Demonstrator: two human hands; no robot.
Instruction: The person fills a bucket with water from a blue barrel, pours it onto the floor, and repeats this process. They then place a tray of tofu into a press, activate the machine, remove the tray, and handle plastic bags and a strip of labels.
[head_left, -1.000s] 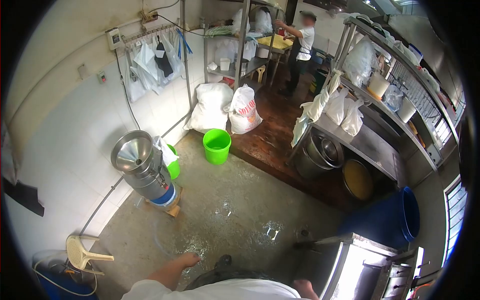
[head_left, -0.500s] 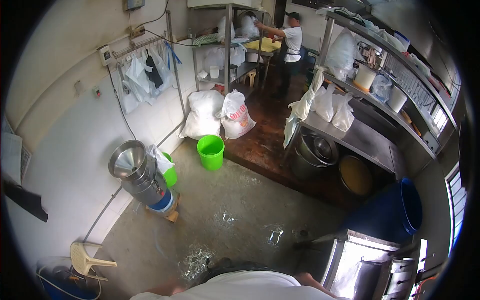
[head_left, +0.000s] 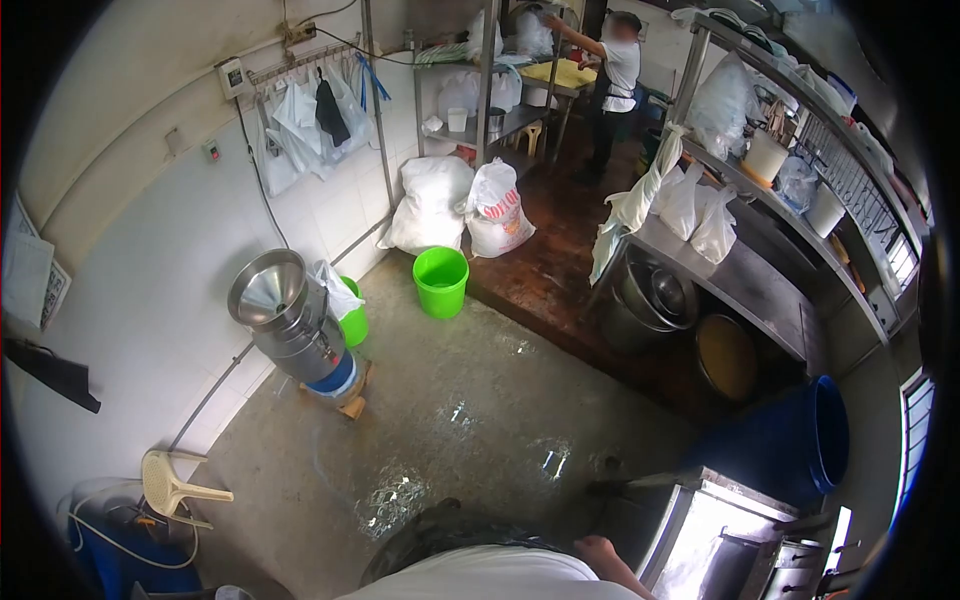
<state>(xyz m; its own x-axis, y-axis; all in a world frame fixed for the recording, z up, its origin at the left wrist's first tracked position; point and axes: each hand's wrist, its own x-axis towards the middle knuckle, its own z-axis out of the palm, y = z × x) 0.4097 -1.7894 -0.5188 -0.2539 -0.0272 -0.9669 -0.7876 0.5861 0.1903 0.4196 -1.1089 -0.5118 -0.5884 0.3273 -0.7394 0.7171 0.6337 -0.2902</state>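
My right hand (head_left: 597, 549) hangs beside my white shirt (head_left: 500, 574) at the bottom of the view. It looks loosely curled, but its fingers are too small and turned away to make out. Nearest to it is a shiny metal unit (head_left: 690, 540) on the right, with a gap between them. My left hand is out of the frame. Below my shirt a dark garment (head_left: 465, 535) shows above the wet concrete floor (head_left: 480, 400). On the left a steel grinder with a funnel top (head_left: 272, 292) stands on a blue and white base.
A bright green bucket (head_left: 440, 285) stands by the raised brown floor edge, near two white sacks (head_left: 428, 205). A plastic stool (head_left: 175, 485) lies tipped at lower left. A large blue barrel (head_left: 780, 440) is at right. Another person (head_left: 615, 80) works at the back.
My view has shifted, so the room sits farther right and slightly higher. My left forearm has left the frame, while more of my right hand shows. The other person still reaches toward the shelf.
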